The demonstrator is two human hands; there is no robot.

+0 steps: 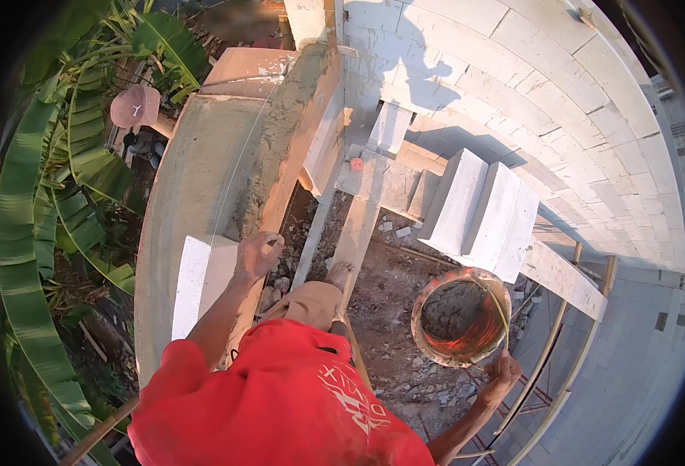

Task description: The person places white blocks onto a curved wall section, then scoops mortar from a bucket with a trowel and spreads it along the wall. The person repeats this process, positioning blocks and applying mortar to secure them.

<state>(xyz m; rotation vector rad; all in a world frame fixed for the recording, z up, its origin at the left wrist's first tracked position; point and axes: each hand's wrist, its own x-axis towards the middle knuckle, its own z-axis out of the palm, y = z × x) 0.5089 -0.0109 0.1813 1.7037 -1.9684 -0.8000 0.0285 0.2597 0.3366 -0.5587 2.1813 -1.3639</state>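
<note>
My left hand [259, 255] is curled at the wooden board [286, 190] that edges the wall top. Whether it grips the board or something small is hidden. Just beside that forearm lies a white block [195, 279] on the wall. Fresh grey mortar [276, 144] runs in a rough strip along the board, with a thin string [234, 167] stretched beside it. To the right, my right hand [502, 374] is closed on the thin yellow handle [504, 314] of a round bucket [422, 342]. Grey mortar [459, 311] lies inside the bucket, with its orange inner wall showing.
One of my feet [341, 273] rests on a narrow plank [358, 233] above rubble-strewn ground [389, 287]. White blocks [478, 213] are stacked on boards beyond the bucket. A pale block wall [544, 101] rises at right. Banana leaves [20, 272] and a person in a pink cap [134, 106] are at left.
</note>
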